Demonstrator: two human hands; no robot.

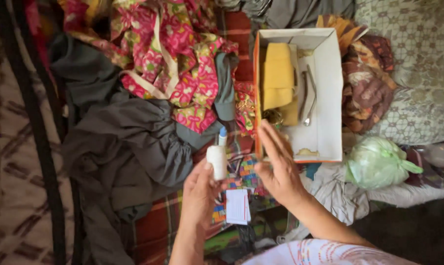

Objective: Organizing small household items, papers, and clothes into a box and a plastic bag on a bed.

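A bed or floor spread with a plaid cloth point(158, 225) is heaped with clothing — a grey garment point(123, 142) across the left and a pink floral fabric point(173, 54) toward the far edge. Near the middle of the near edge, the left hand point(198, 192) is curled around the lower part of a small white bottle point(217, 161) with a blue tip, thumb against its side, holding it upright above the cloth. Just right of it the right hand point(277, 164) is flat, fingers straight and close together, palm turned toward the bottle and holding nothing. It hangs over the near corner of an open white cardboard box point(330, 83) — inside lie a folded yellow cloth point(278, 81) and a metal spoon point(310, 100). A white paper slip point(237, 206) lies on the cloth between the wrists. A green plastic bag point(376, 162) sits right of the box.
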